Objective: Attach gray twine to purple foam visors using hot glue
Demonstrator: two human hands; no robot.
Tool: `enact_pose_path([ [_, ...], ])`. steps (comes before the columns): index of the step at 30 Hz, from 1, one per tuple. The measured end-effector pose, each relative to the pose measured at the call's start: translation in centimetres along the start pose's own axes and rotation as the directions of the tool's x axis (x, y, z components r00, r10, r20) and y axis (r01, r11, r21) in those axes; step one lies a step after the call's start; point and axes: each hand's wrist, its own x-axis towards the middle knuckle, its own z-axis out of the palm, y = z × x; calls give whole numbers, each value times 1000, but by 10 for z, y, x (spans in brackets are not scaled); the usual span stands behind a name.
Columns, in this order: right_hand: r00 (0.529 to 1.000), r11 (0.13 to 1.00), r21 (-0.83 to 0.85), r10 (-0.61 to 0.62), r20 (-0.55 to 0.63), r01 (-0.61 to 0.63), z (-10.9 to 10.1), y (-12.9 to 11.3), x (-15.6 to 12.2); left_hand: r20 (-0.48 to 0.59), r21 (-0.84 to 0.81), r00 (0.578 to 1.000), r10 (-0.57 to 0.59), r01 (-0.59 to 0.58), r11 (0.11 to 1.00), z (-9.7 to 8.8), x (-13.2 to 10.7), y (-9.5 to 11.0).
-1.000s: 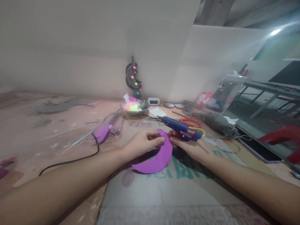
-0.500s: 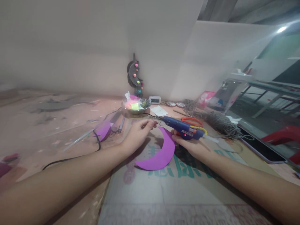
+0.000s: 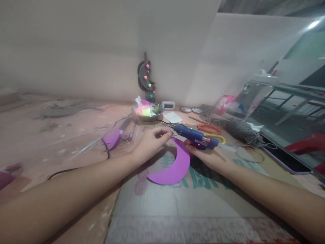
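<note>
A blue hot glue gun (image 3: 195,136) with a lit red light is in my right hand (image 3: 203,152), its nozzle pointing left. My left hand (image 3: 154,142) has its thumb and index finger pinched together close to the nozzle. Whatever those fingertips hold is too small to make out. Directly below them is the upper tip of a purple crescent cutout (image 3: 177,166), which also passes close to my right fingers. Under the crescent lies a printed cardboard sheet (image 3: 152,206).
A glass bowl (image 3: 148,117) of colourful bits stands at the back, below a grey moon decoration (image 3: 146,76). On the right are orange-handled scissors (image 3: 209,128), grey yarn (image 3: 241,132) and a phone (image 3: 284,156). A purple piece (image 3: 111,139) and a black cord (image 3: 63,172) lie left.
My left fingertips have moved slightly right, closer to the crescent's upper tip, and pinched together. The glue gun has shifted slightly left. The camera view has tilted a little.
</note>
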Motion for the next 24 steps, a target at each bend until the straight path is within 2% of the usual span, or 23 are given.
enact_pose_path([
  [8,1000,1000,-23,-10,-19,10,-1,-1,-1,12,-2,1000,18,-18,1000,0,3,-11],
  [13,1000,997,-75,8,6,-8,-2,5,0,-97,-51,995,6,-11,999,0,4,-15],
  [16,1000,997,-77,17,16,-16,-3,6,1,-118,-40,993,4,-9,999,0,5,-14],
  [21,1000,997,-75,-7,-8,7,-3,-1,1,-40,-34,999,26,-27,999,0,3,-11],
  [24,1000,998,-60,-12,-21,11,-2,-2,0,27,-84,1000,14,-11,996,0,2,-9],
])
